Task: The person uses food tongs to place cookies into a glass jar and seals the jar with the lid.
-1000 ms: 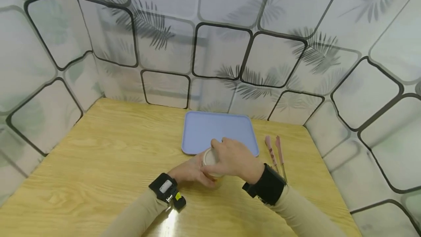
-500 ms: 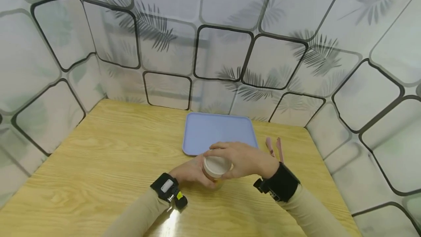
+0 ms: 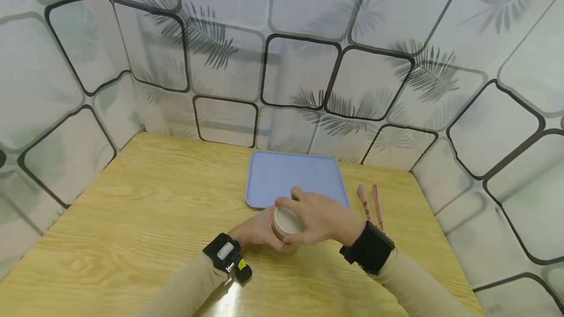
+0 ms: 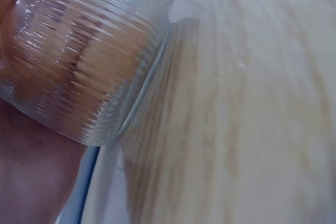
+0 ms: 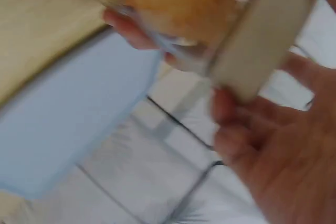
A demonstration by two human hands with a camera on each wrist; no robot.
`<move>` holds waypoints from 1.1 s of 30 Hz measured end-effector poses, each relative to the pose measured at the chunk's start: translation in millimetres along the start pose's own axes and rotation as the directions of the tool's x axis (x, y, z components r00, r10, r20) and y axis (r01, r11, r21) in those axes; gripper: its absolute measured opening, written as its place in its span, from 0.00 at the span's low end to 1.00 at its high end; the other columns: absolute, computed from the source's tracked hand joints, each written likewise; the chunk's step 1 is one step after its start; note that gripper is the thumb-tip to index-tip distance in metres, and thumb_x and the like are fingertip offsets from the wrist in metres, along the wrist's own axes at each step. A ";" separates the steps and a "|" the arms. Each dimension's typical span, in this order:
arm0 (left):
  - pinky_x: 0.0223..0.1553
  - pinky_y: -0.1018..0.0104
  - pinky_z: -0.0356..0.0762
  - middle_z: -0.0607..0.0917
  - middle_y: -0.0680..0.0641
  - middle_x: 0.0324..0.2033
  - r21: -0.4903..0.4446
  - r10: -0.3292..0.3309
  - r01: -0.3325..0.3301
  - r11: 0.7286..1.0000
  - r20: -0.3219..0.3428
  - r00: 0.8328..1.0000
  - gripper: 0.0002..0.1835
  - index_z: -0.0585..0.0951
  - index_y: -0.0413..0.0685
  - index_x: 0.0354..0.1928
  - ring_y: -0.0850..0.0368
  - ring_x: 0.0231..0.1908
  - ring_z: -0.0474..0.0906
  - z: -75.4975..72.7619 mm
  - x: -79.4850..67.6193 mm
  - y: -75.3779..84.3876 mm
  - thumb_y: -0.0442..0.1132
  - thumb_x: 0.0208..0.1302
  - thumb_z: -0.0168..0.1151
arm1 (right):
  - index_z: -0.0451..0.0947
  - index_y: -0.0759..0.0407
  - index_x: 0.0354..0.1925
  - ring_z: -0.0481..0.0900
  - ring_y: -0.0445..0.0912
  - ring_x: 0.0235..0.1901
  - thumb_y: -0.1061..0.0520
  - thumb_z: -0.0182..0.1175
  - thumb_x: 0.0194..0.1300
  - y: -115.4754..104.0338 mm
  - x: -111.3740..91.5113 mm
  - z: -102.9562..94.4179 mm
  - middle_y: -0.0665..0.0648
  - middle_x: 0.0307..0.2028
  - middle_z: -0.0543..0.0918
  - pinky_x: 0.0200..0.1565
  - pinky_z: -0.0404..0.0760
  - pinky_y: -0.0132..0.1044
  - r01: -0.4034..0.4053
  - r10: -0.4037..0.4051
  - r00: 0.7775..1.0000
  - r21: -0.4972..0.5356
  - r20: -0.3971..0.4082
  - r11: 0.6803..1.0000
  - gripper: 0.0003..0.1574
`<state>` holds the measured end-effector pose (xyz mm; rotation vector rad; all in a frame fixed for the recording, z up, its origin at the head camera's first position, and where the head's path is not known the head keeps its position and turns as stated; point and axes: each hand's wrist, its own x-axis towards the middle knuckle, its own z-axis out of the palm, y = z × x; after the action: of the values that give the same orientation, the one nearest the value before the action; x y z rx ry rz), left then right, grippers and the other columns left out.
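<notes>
A clear ribbed jar with orange-brown pieces inside is held between both hands, over the near side of the tray. My left hand wraps round the jar's body from the left. From the right, my right hand grips the pale beige lid, thumb at the near edge and fingers at the far edge. The right wrist view shows that lid on the jar's mouth, with fingertips pressed on its rim. In the head view the hands hide most of the jar's body.
A blue rectangular tray lies behind the hands on the wooden table. Right of it lie two slim pink handles, their lower ends hidden by the right wrist. Patterned curtains stand round the table's back and sides.
My right hand swung rightward off the lid's top with its fingers spread wider, then came back round the lid with a changed grip. My left hand stayed on the jar.
</notes>
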<state>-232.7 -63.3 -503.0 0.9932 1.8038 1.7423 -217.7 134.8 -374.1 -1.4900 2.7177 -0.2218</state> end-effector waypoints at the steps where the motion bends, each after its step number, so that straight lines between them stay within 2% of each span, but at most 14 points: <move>1: 0.63 0.59 0.74 0.77 0.45 0.60 0.006 0.004 -0.004 1.000 0.002 1.000 0.44 0.67 0.48 0.68 0.53 0.57 0.76 0.2 -0.1 0.1 0.30 0.47 0.77 | 0.75 0.50 0.64 0.73 0.39 0.29 0.35 0.70 0.55 2.3 0.5 3.9 0.51 0.38 0.71 0.30 0.76 0.28 0.016 -0.016 0.999 0.008 -0.031 1.000 0.42; 4: 0.61 0.60 0.75 0.78 0.45 0.58 0.019 0.015 -0.015 1.000 0.001 1.000 0.44 0.67 0.47 0.68 0.53 0.56 0.76 -0.1 -1.5 0.1 0.32 0.47 0.78 | 0.77 0.49 0.61 0.72 0.38 0.28 0.34 0.70 0.55 5.8 1.3 14.2 0.49 0.37 0.71 0.29 0.75 0.27 0.037 -0.032 0.993 0.038 -0.113 0.999 0.40; 6: 0.60 0.60 0.76 0.78 0.45 0.58 0.016 0.020 -0.020 1.000 -0.008 1.000 0.45 0.66 0.47 0.69 0.53 0.56 0.76 -0.5 -3.1 0.2 0.33 0.47 0.78 | 0.77 0.48 0.60 0.72 0.38 0.28 0.33 0.69 0.55 5.3 1.4 19.5 0.49 0.37 0.72 0.29 0.75 0.26 0.021 -0.014 0.989 0.047 -0.145 0.999 0.39; 11: 0.61 0.59 0.76 0.77 0.44 0.60 0.009 0.050 -0.050 0.999 -0.067 0.996 0.48 0.65 0.49 0.70 0.51 0.57 0.75 0.0 -7.1 -2.7 0.32 0.46 0.80 | 0.77 0.47 0.60 0.74 0.40 0.30 0.31 0.70 0.51 -1.1 2.4 26.4 0.49 0.37 0.74 0.30 0.76 0.29 -0.090 0.105 0.979 0.092 -0.176 0.992 0.42; 17: 0.62 0.60 0.75 0.76 0.46 0.63 0.057 0.057 -0.050 0.997 -0.139 0.989 0.53 0.64 0.53 0.73 0.51 0.59 0.75 3.0 -13.0 -3.8 0.34 0.43 0.82 | 0.78 0.50 0.60 0.74 0.41 0.33 0.30 0.72 0.50 -10.5 3.1 34.9 0.50 0.38 0.76 0.32 0.76 0.32 -0.221 0.248 0.949 0.152 -0.195 0.964 0.44; 21: 0.63 0.59 0.75 0.76 0.47 0.63 0.066 0.029 -0.021 0.998 -0.125 0.992 0.54 0.62 0.57 0.74 0.52 0.59 0.75 3.0 -14.5 -1.0 0.34 0.45 0.82 | 0.78 0.50 0.59 0.74 0.40 0.31 0.29 0.71 0.50 -9.6 1.8 37.7 0.50 0.38 0.76 0.29 0.75 0.30 -0.211 0.228 0.950 0.101 -0.215 0.972 0.44; 24: 0.67 0.56 0.71 0.77 0.53 0.62 0.141 -0.027 0.041 0.989 -0.106 0.994 0.54 0.63 0.64 0.74 0.54 0.61 0.75 -4.2 -17.0 6.8 0.38 0.45 0.84 | 0.76 0.49 0.60 0.75 0.40 0.31 0.27 0.70 0.51 -5.1 2.3 35.9 0.49 0.38 0.76 0.28 0.75 0.29 -0.173 0.178 0.960 0.039 -0.218 0.984 0.45; 26: 0.71 0.51 0.65 0.77 0.56 0.64 0.240 -0.068 0.088 0.967 -0.087 0.994 0.54 0.65 0.67 0.73 0.55 0.64 0.72 -13.9 -20.2 14.4 0.40 0.43 0.85 | 0.74 0.49 0.63 0.78 0.41 0.33 0.24 0.68 0.52 -1.9 3.3 34.2 0.51 0.42 0.78 0.29 0.78 0.31 -0.164 0.167 0.966 0.030 -0.196 0.986 0.49; 29: 0.74 0.39 0.57 0.74 0.51 0.69 0.384 -0.128 0.136 0.913 -0.047 0.991 0.46 0.69 0.60 0.71 0.47 0.71 0.66 -36.2 -25.5 29.0 0.36 0.49 0.80 | 0.63 0.51 0.75 0.83 0.50 0.46 0.22 0.60 0.59 7.7 2.5 30.1 0.57 0.51 0.82 0.42 0.84 0.43 -0.177 0.192 0.969 0.108 -0.153 0.978 0.58; 30: 0.74 0.36 0.55 0.72 0.48 0.70 0.433 -0.143 0.146 0.890 -0.040 0.989 0.44 0.69 0.56 0.72 0.44 0.73 0.63 -44.9 -26.7 35.1 0.34 0.51 0.77 | 0.57 0.52 0.78 0.82 0.53 0.52 0.22 0.57 0.63 13.2 1.2 27.9 0.59 0.56 0.82 0.50 0.84 0.48 -0.187 0.209 0.967 0.152 -0.146 0.971 0.59; 33: 0.72 0.34 0.58 0.69 0.39 0.72 0.602 -0.141 0.153 0.783 -0.067 0.988 0.39 0.69 0.45 0.71 0.36 0.74 0.60 -72.3 -24.9 57.0 0.32 0.54 0.69 | 0.44 0.54 0.82 0.74 0.61 0.65 0.26 0.47 0.73 38.5 -4.9 13.7 0.65 0.66 0.77 0.64 0.73 0.61 -0.242 0.283 0.948 0.246 -0.149 0.939 0.56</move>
<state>-259.3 -132.9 -443.4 1.0217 2.4534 1.0783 -246.0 157.8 -393.3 -1.0820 2.8728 -0.6601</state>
